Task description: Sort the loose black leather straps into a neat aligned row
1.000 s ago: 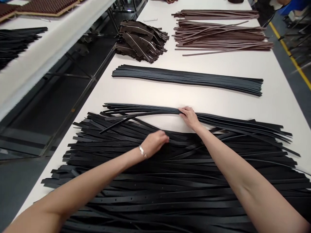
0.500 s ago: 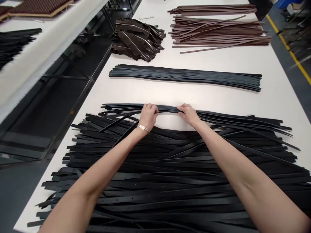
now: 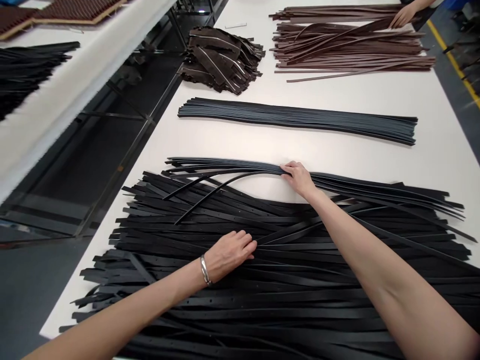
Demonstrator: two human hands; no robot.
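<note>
My right hand [image 3: 300, 179] pinches a bundle of long black straps [image 3: 240, 165], which look like leather, around its middle. The straps stand on edge, packed close together at the grip and fanning out at both ends; a few bend down toward the pile. Over the wide pile of loose black straps [image 3: 285, 295], some with punched holes, lies my left hand [image 3: 230, 254], a bracelet on its wrist. Its fingers are curled together against the straps, and their tips are hidden, so what they hold cannot be made out.
Beyond lies a neat stack of black straps [image 3: 296, 120] on the white table [image 3: 232, 137]. Farther back are dark brown strips [image 3: 221, 57] and brown straps [image 3: 345, 47], where another person's hand [image 3: 403, 16] reaches in. A second table [image 3: 93, 55] runs along the left.
My left hand has let go of the bundle and moved down onto the loose pile. My right hand keeps its grip. Another person's hand has appeared at the brown straps, lifting some.
</note>
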